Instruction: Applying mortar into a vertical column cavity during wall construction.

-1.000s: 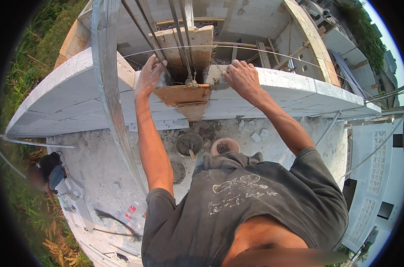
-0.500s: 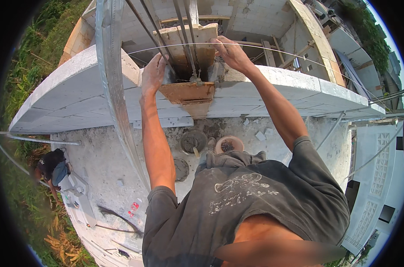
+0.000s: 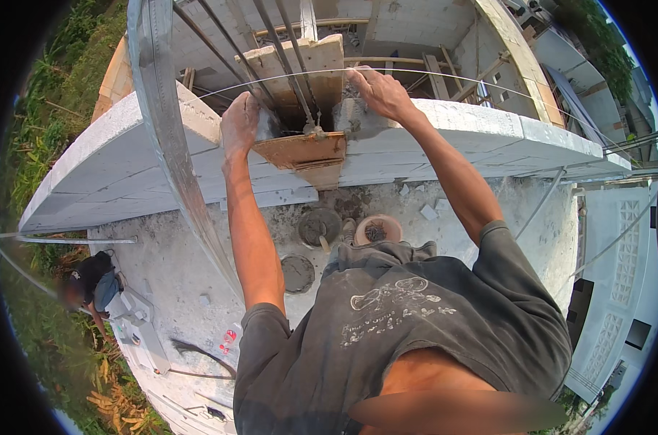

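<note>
My left hand (image 3: 240, 123) is closed at the end of the left block wall (image 3: 119, 130), beside the column gap. Its curled fingers face away, so what they hold is hidden. My right hand (image 3: 381, 94) bends its fingers above the right wall section (image 3: 459, 119), near the right edge of an upright wooden board (image 3: 325, 61). A thin white line (image 3: 445, 74) passes by the fingertips; I cannot tell whether they grip it. Between my hands, steel rebars (image 3: 289, 65) rise from the gap. A second brown board (image 3: 300, 150) covers the near side.
A tall metal post (image 3: 166, 109) slants past my left arm. By my feet sit a bucket of mortar (image 3: 319, 226), another mortar bucket (image 3: 298, 274) and a pinkish basin (image 3: 380, 229). At far left a person (image 3: 97, 283) bends by white blocks (image 3: 130, 308).
My left hand has shifted slightly left from the gap, and its fingers are more curled. The right hand stays near the board's edge. The whole view has shifted a little.
</note>
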`<state>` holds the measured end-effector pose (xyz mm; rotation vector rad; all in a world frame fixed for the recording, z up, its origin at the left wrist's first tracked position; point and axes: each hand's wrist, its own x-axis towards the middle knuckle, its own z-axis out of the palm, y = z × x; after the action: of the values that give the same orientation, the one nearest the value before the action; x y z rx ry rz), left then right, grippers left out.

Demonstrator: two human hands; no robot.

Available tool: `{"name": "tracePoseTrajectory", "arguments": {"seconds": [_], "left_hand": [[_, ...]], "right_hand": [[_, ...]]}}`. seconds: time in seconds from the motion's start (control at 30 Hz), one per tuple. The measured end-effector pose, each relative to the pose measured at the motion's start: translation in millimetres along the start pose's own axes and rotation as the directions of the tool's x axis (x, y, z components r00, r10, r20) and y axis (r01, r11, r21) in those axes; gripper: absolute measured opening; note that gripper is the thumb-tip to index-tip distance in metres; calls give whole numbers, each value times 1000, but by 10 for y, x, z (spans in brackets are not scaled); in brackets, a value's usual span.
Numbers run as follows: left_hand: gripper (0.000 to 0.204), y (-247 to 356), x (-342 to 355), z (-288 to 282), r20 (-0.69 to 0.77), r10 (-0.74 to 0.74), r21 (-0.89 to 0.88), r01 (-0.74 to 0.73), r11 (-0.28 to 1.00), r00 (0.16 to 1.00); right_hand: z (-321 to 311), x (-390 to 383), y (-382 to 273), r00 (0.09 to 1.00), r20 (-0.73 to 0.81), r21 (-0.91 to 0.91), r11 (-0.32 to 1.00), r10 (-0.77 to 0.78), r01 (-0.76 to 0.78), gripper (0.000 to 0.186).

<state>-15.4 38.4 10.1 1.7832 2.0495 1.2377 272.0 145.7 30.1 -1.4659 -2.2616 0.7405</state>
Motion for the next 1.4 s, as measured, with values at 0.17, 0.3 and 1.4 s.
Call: {"name": "tracePoseTrajectory", "arguments": {"seconds": [0.17,0.3,1.4], "left_hand": [[56,21,21,-22,34,-50,15,49,999,998],[57,156,3,-39,77,-103,23,102,995,992],[108,735,-6097,680,735,-595,142,932,-334,-325]], "right_hand": [[-6,49,-67,998,42,-153,987,-50,56,80],[1,-11,-1,997,6,-155,985,-72,72,80],[1827,-5025,2673,349,873,-185,893,341,-409,70]]}}
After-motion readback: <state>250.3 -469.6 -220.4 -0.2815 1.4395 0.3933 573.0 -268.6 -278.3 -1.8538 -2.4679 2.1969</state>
